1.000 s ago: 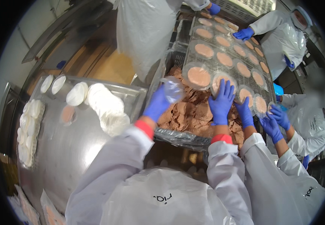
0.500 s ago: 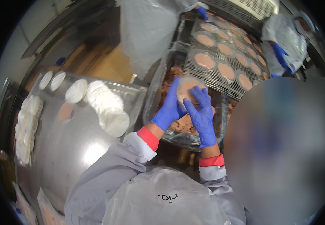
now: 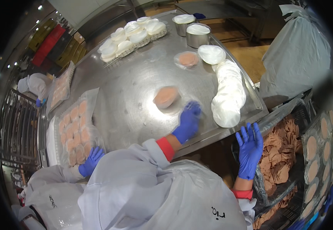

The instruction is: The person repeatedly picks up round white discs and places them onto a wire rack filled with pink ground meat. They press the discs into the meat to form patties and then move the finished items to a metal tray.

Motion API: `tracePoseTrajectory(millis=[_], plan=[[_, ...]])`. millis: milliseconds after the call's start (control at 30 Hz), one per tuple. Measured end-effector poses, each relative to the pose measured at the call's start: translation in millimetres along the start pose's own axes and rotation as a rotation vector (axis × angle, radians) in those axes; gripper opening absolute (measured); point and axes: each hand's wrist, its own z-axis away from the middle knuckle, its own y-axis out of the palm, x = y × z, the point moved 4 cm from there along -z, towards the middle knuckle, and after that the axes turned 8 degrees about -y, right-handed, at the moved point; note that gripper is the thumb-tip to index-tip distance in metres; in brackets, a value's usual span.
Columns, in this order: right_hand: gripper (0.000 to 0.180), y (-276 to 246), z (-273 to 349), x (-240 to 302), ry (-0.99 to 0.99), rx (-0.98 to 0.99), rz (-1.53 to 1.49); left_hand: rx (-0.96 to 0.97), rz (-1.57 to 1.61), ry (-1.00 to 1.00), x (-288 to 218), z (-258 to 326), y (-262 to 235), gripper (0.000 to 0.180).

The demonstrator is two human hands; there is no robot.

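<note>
Over the steel table, my left hand in a blue glove is blurred by motion, so how far its fingers are bent does not show. Just beyond its fingertips is a round pink meat patty with clear film about it, looking tilted and blurred; whether it touches the steel I cannot tell. My right hand, also blue-gloved, hangs with spread fingers and nothing in it, beside a black tub of ground meat. Farther back on the table lies another patty on film.
White round sheets lie in a row along the table's right edge. Two metal cylinders and a rack of white rounds stand at the back. A co-worker's gloved hand touches a patty tray. A mesh belt carries patties.
My view has swung left to the table. Both hands held a film-covered patty over the meat tub; now they are apart, and a patty is beyond my left hand at the table.
</note>
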Motion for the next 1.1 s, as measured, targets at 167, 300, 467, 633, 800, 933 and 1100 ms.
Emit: tracePoseTrajectory(millis=[167,300,467,633,800,933,1100], plan=[[0.058,-71.2,-22.4,72.2,-0.285,-0.464,-0.357,0.647,0.941,-0.466,-152.2,48.2,221.4,0.039],[0.067,-148.5,-11.9,172.7,-0.666,-0.404,-0.538,1.179,0.927,-0.38,-223.9,67.8,353.0,0.038],[0.053,-179.4,7.2,188.4,-0.623,-0.716,-0.49,1.157,1.023,-0.597,-225.5,97.6,396.4,0.04],[0.034,-147.3,31.2,236.9,-0.904,-0.722,-0.31,1.192,1.095,-0.854,-222.3,96.7,353.8,0.042],[0.025,-40.4,41.7,331.0,-1.368,-0.345,0.049,1.231,1.168,-0.728,-239.4,63.0,306.2,0.045],[0.027,-146.7,-12.6,327.4,-1.013,-0.671,0.036,1.199,1.162,-0.717,-225.3,43.4,298.2,0.045],[0.037,-114.5,10.6,207.8,-0.585,-0.617,-0.44,1.123,1.159,-0.824,-200.8,27.7,294.5,0.049]])
